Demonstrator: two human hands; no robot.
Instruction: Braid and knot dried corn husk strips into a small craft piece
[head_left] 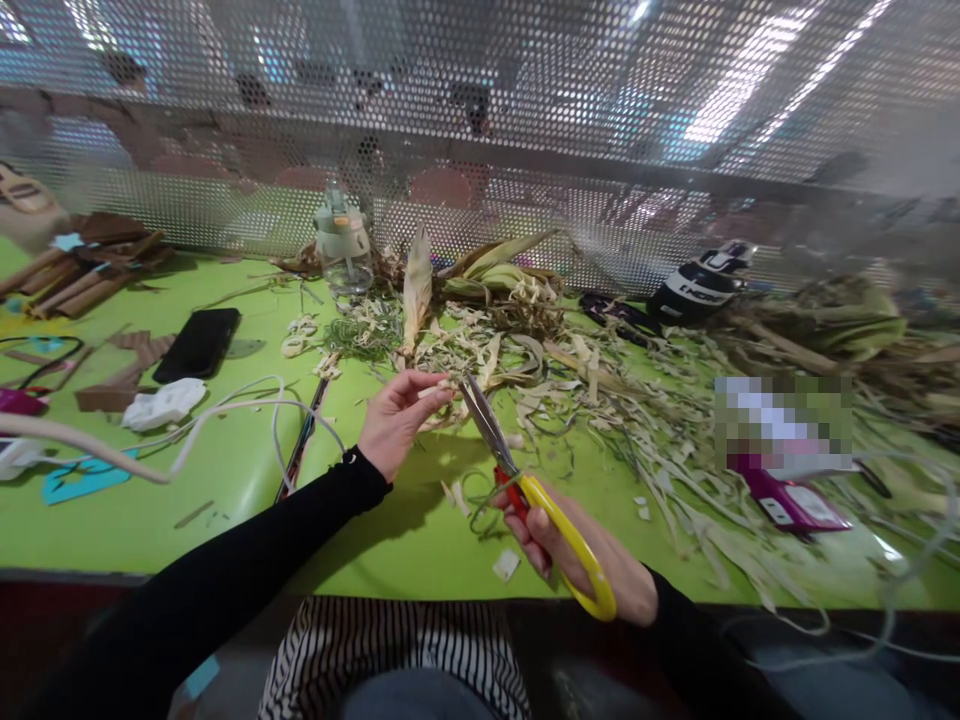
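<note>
My left hand [401,420] pinches a small pale piece of corn husk [444,386] between thumb and fingertips. In my right hand [585,550] is a pair of scissors [491,425] with one yellow and one red handle. The scissor tips lie right beside the pinched piece; whether the blades touch it I cannot tell. Below the blades, a thin green strand [480,505] and a few pale husk bits [454,497] rest on the green table [360,555]. A heap of shredded husk [525,350] spreads behind both hands, with an upright husk cone [418,285] in it.
A clear bottle [343,250] and a black bottle [701,285] stand at the back by a perforated metal screen [285,130]. To the left lie a black phone [197,345] and white cables [225,405]. A magenta device [799,500] sits at the right among husk strips.
</note>
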